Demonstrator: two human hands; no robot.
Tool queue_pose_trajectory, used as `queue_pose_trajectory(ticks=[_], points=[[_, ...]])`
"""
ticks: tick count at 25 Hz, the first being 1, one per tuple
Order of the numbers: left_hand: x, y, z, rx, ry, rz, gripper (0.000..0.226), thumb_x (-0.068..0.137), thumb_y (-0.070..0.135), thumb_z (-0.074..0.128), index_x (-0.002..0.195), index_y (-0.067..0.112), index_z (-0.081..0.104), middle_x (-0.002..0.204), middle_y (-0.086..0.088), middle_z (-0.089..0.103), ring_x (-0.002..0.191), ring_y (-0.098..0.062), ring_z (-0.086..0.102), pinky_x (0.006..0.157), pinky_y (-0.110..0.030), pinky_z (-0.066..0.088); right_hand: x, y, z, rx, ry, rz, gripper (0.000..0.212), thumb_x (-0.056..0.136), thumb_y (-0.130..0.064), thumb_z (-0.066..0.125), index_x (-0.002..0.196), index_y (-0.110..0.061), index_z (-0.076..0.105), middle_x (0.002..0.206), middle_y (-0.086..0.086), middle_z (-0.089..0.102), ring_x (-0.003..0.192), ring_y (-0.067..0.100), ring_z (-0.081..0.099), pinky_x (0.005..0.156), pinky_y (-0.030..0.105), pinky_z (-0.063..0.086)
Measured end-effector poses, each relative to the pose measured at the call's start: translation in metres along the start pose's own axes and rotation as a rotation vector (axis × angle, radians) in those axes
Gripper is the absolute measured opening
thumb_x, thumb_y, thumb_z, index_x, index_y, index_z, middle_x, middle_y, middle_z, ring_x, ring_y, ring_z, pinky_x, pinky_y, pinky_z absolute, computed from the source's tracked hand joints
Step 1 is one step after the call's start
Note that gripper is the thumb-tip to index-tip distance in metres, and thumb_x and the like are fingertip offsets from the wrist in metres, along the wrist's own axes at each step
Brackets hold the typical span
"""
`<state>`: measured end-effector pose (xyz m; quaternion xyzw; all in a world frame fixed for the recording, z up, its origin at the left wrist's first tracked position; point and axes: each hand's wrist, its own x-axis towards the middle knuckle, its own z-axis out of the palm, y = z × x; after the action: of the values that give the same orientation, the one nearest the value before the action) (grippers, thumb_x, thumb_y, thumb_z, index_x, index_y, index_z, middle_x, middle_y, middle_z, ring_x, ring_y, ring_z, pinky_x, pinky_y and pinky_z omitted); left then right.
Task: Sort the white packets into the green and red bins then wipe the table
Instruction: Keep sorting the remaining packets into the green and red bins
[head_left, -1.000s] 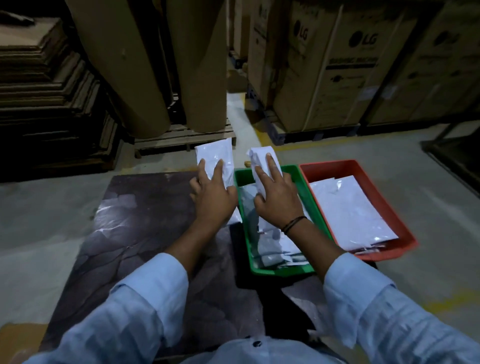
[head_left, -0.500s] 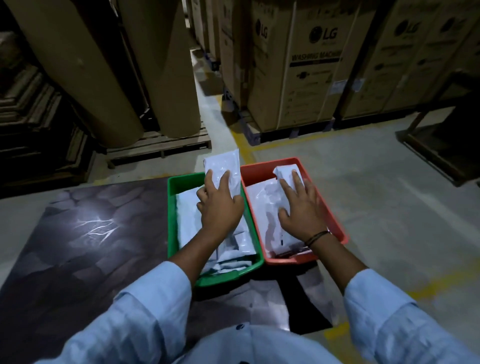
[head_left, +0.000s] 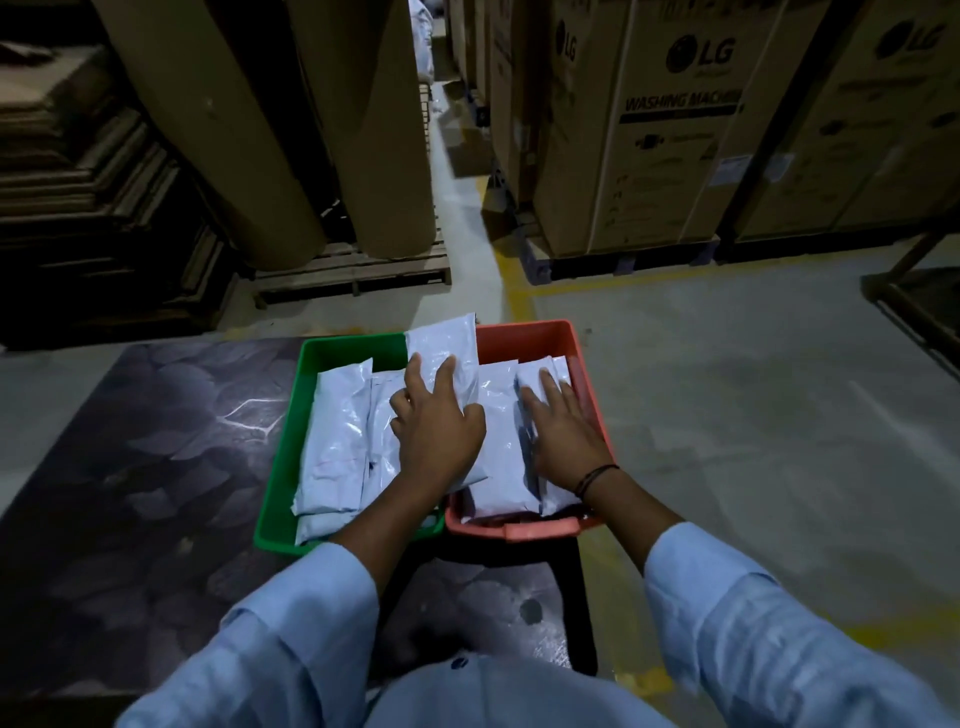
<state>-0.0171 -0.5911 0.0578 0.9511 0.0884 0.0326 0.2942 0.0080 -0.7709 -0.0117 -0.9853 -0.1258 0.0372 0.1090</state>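
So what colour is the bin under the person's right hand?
Red, more an orange-red; the bin under the right hand shows in the head view.

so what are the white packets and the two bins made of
White packets: thin glossy plastic film, judging by the wrinkles and shiny highlights. Green bin and red bin: likely moulded rigid plastic, with solid colour, smooth walls and rolled rims.

Left hand (head_left: 439, 434) presses a white packet (head_left: 447, 358) across both bins; right hand (head_left: 563, 436) seemingly flat on packets in the red bin (head_left: 524, 335).
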Motion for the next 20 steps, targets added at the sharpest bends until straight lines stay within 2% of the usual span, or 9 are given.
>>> queue_pose_trajectory(ticks=[3,5,7,9,11,16,18,20], points=[[-0.001,-0.002,0.002,0.031,0.014,0.006,0.064,0.093,0.033,0.057,0.152,0.032,0.034,0.168,-0.001,0.003,0.146,-0.035,0.019,0.115,-0.052,0.027,0.005,0.003,0.001,-0.066,0.026,0.015,0.076,0.094,-0.023,0.051,0.158,-0.015,0.012,0.165,0.02,-0.004,0.151,0.041,-0.008,0.123,0.052,0.007],[0.001,-0.002,0.004,0.037,0.011,-0.002,0.064,0.092,0.033,0.057,0.152,0.032,0.034,0.168,-0.001,0.004,0.145,-0.036,0.019,0.115,-0.052,0.028,0.003,0.006,0.008,-0.109,0.04,0.046,0.073,0.098,-0.036,0.04,0.158,-0.012,0.006,0.164,0.023,-0.008,0.15,0.043,-0.012,0.123,0.054,0.006],[-0.001,0.0,0.008,0.035,0.006,-0.006,0.064,0.093,0.034,0.057,0.152,0.032,0.034,0.168,-0.001,0.004,0.145,-0.035,0.02,0.115,-0.052,0.028,-0.003,0.007,0.016,-0.149,0.024,0.053,0.081,0.097,-0.055,0.025,0.158,-0.01,-0.005,0.162,0.023,-0.016,0.148,0.043,-0.02,0.122,0.055,-0.001],[-0.003,0.006,0.013,0.04,0.0,0.002,0.063,0.093,0.035,0.057,0.152,0.033,0.033,0.168,0.0,0.003,0.145,-0.035,0.02,0.115,-0.051,0.029,-0.007,0.006,0.019,-0.18,0.022,0.052,0.087,0.095,-0.064,0.02,0.157,-0.01,-0.01,0.16,0.024,-0.021,0.147,0.043,-0.023,0.122,0.055,-0.004],[-0.005,0.01,0.018,0.043,-0.02,0.006,0.064,0.093,0.034,0.057,0.152,0.032,0.033,0.168,-0.001,0.001,0.144,-0.036,0.02,0.114,-0.051,0.03,-0.008,0.002,0.013,-0.185,0.046,0.056,0.084,0.098,-0.061,0.023,0.158,-0.009,-0.003,0.161,0.026,-0.017,0.147,0.044,-0.021,0.122,0.055,-0.003],[-0.007,0.022,0.033,0.106,-0.079,0.036,0.069,0.094,0.036,0.054,0.156,0.031,0.024,0.168,-0.005,-0.007,0.145,-0.04,0.018,0.113,-0.053,0.03,-0.013,0.009,-0.01,-0.093,0.246,0.08,0.063,0.098,-0.043,0.033,0.152,-0.011,0.031,0.162,0.025,0.017,0.15,0.045,0.004,0.121,0.058,0.011],[-0.008,0.024,0.047,0.171,-0.142,0.031,0.072,0.097,0.045,0.047,0.159,0.029,0.014,0.168,-0.009,-0.014,0.15,-0.043,0.008,0.118,-0.056,0.021,-0.017,0.018,-0.016,-0.041,0.286,0.12,0.063,0.097,-0.043,0.028,0.15,-0.01,0.035,0.161,0.022,0.022,0.15,0.046,0.007,0.121,0.058,0.012],[-0.009,0.019,0.061,0.24,-0.173,0.096,0.075,0.1,0.055,0.038,0.162,0.025,0.007,0.167,-0.013,-0.018,0.153,-0.043,-0.005,0.123,-0.057,0.009,-0.021,0.026,-0.016,-0.005,0.287,0.155,0.068,0.095,-0.045,0.022,0.152,-0.01,0.033,0.161,0.021,0.023,0.15,0.045,0.008,0.122,0.056,0.011]])
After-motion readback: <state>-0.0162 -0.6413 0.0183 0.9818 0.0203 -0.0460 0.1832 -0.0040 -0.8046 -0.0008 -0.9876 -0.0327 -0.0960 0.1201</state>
